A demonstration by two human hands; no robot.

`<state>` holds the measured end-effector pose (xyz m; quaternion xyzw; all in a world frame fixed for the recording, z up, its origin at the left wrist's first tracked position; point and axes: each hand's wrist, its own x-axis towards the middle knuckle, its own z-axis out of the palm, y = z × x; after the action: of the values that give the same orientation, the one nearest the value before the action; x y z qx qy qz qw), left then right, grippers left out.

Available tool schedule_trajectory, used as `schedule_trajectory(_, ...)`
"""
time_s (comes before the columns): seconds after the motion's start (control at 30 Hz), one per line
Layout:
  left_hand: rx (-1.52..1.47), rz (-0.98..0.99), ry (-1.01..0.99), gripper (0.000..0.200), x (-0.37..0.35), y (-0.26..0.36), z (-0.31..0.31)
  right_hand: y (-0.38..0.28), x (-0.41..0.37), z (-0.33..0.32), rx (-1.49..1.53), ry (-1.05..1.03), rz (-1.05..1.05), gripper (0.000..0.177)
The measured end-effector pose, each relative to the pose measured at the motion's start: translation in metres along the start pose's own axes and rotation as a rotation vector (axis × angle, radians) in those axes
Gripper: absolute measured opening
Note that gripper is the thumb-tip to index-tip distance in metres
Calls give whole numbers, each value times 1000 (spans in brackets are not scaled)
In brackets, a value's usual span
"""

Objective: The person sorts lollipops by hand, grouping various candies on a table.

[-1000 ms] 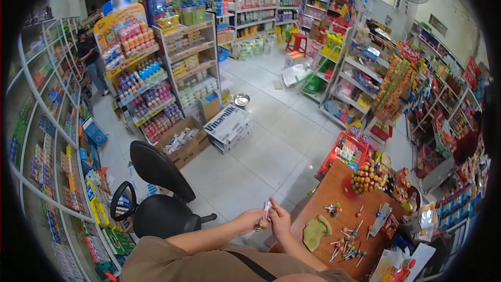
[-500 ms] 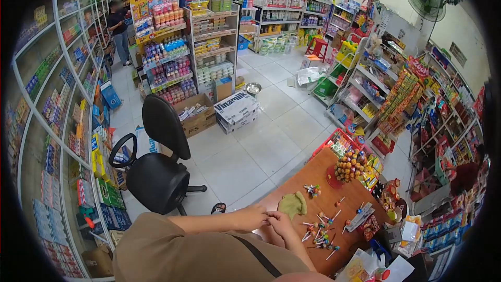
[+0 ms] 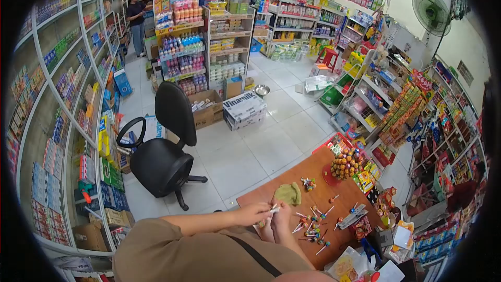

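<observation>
My left hand (image 3: 254,213) and my right hand (image 3: 282,216) meet over the near left edge of the wooden table (image 3: 261,196). Their fingers are closed around a small white piece (image 3: 274,209), too small to identify. Just beyond them lies a crumpled olive-green cloth (image 3: 287,194). To the right of my right hand, several loose lollipops (image 3: 314,224) are scattered with their sticks pointing in various directions. A small cluster of lollipops (image 3: 308,183) rests past the cloth. Farther back, a round display of lollipops (image 3: 345,165) stands on a red base.
A black office chair (image 3: 162,169) stands left of the table. Beyond it are a Vinamilk carton (image 3: 245,108) and an open cardboard box (image 3: 207,109) on the tiled floor. Glass-fronted shelves (image 3: 78,125) line the left. A person (image 3: 136,21) stands at the far left aisle.
The camera view has shifted, moving the surroundings slightly. My hands have turned a little, and a white piece now shows between my fingers. The distant person's arm reaches toward the shelf side.
</observation>
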<state>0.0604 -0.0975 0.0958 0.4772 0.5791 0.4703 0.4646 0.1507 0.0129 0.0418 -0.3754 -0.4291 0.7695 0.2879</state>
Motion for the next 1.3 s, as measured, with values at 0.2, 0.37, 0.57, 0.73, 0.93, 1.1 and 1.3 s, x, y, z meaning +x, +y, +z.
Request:
schedule_trajectory(0.2, -1275, -125, 119, 24, 5, -5, 23, -16, -15, 8, 322, -202, -196, 19)
schedule_trajectory(0.37, -883, -247, 68, 27, 3, -17, 11, -33, -28, 10, 21, -273, -390, 31)
schedule_trajectory(0.57, 390, -246, -49, 25, -2, 6, 2, -35, -24, -17, -581, -537, -452, 36)
schedule_trajectory(0.73, 811, 144, 68, 19, -8, 6, 12, -33, -30, -30, -845, -588, -274, 36)
schedule_trajectory(0.93, 745, 402, -26, 16, -4, 17, 19, -39, -18, -54, -226, -589, 162, 38)
schedule_trajectory(1.1, 718, 375, -147, 14, 1, 16, 27, -41, -23, -48, -602, -391, 45, 55)
schedule_trajectory(1.3, 57, 236, -31, 17, 10, -2, 43, -28, -16, -48, 78, -262, 219, 57)
